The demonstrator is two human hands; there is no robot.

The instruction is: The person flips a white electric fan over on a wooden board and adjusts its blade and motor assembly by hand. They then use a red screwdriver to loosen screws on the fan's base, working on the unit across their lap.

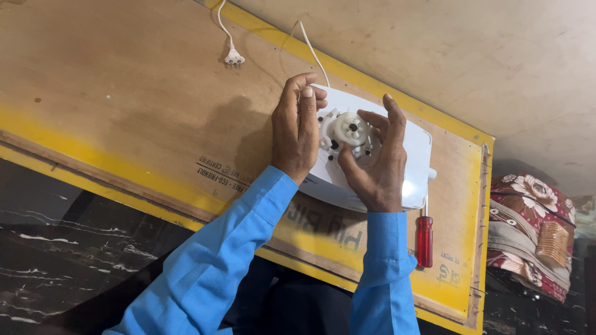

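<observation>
A white appliance base (415, 155) lies on a plywood board (124, 105). At its centre sits a white toothed coupling part (351, 129) with dark screw holes around it. My left hand (297, 127) grips the base's left side, thumb resting near the coupling. My right hand (374, 161) holds the coupling part with its fingers curled around it. Both arms wear blue sleeves.
A red-handled screwdriver (424, 239) lies just right of the base. The base's white cord runs to a plug (234, 59) at the board's far side. A floral folded blanket (528, 229) lies at the right. Dark marbled floor (56, 248) shows at the left.
</observation>
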